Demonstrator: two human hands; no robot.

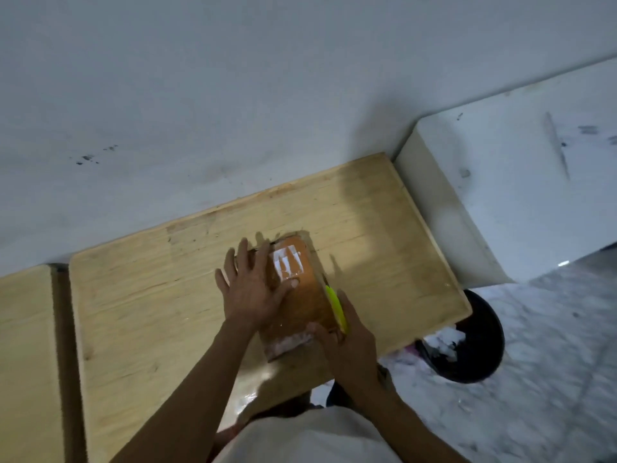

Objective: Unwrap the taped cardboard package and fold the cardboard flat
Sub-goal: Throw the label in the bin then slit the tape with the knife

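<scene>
A brown cardboard package point(302, 297) wrapped in shiny clear tape lies on a light wooden table point(150, 295), with a white label on its far half. My left hand point(252, 289) presses flat on the package's left side, fingers spread. My right hand point(347, 342) is closed around a yellow-green utility knife point(335, 307), held against the package's right edge near its close corner. The blade itself is hidden.
A second wooden table point(23, 345) stands to the left across a narrow gap. A white cabinet point(500, 195) stands at the table's right end. A black bin point(477, 342) with crumpled paper sits on the marble floor below the right edge. A wall runs behind.
</scene>
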